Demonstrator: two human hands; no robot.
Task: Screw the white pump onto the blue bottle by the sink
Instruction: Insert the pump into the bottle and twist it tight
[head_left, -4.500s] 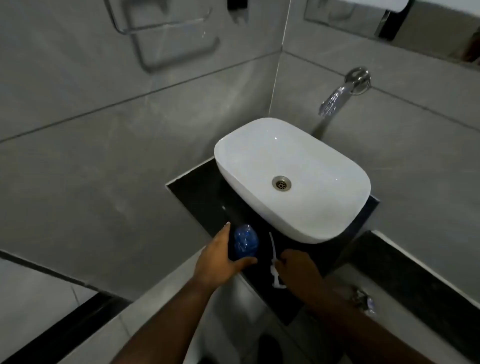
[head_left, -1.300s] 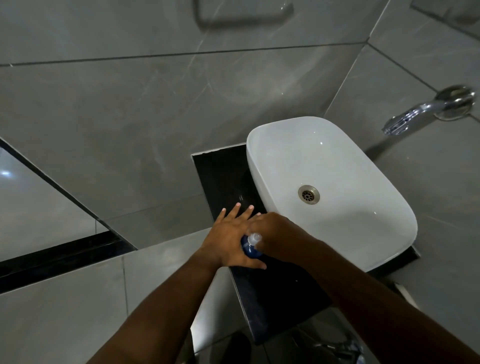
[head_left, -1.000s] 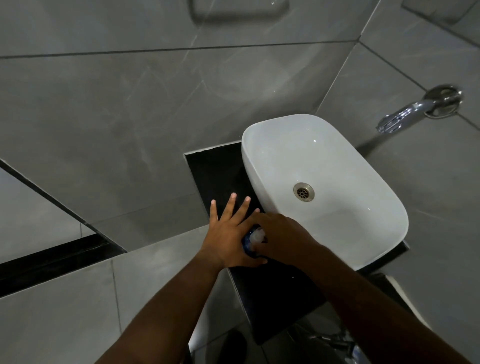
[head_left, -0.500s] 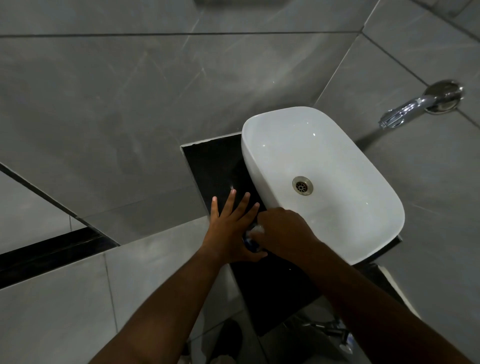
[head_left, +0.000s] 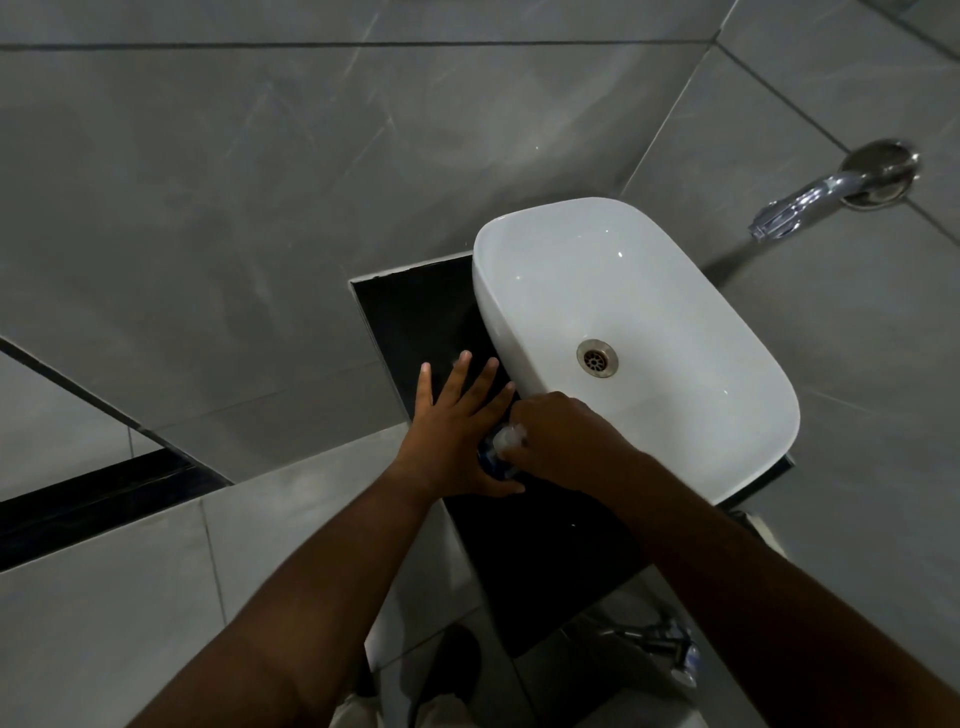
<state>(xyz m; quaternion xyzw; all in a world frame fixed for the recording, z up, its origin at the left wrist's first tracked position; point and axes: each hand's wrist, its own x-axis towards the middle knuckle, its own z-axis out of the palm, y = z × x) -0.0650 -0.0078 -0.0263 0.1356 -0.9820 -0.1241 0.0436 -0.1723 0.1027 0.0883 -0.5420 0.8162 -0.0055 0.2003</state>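
The blue bottle (head_left: 490, 462) stands on the black counter (head_left: 410, 312) just left of the white basin, and only a sliver of it shows between my hands. My left hand (head_left: 451, 435) braces its left side with palm and thumb, the four fingers stretched out flat over the counter. The white pump (head_left: 508, 439) sits on top of the bottle. My right hand (head_left: 566, 442) is closed over the pump from the right and hides most of it.
The white basin (head_left: 524, 228), with a metal drain (head_left: 597, 357), fills the counter's right part. A chrome tap (head_left: 810, 200) sticks out of the grey tiled wall at the upper right. A metal fitting (head_left: 667, 644) lies below the counter's front edge.
The pump, which lay on the counter 4.5 s ago, now sits on the bottle under my right hand. My left hand's fingers have spread wider and both hands stay on the bottle.
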